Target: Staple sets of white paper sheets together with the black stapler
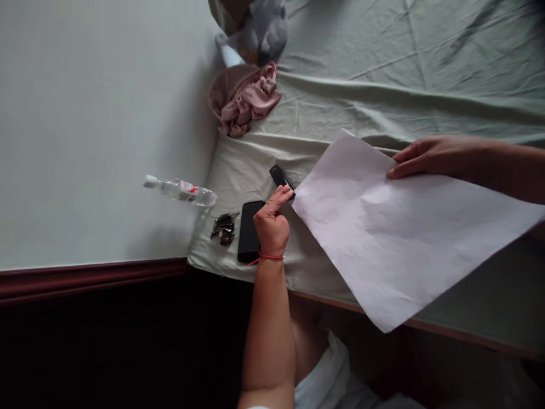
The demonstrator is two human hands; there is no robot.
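Observation:
A large white sheet of paper (409, 238) slants across the right half of the view, lightly creased. My right hand (430, 156) pinches its upper edge, thumb on top of the sheet and fingers partly behind it. My left hand (272, 218), with a red string at the wrist, reaches over the cloth with fingers stretched out. Its fingertips lie over the near end of a slim black object (280, 177), beside the paper's left corner. I cannot make out that object's kind. Under the left hand's edge sits a flat black case (249, 233), partly covered.
A bunch of keys (224, 228) lies left of the case. A clear plastic bottle (185, 191) is by the wall (85, 125). Crumpled pink cloth (244, 102) and a plastic bag (266, 31) rest farther back on the pale green sheet (383, 57). A wooden edge (460, 338) runs along the front.

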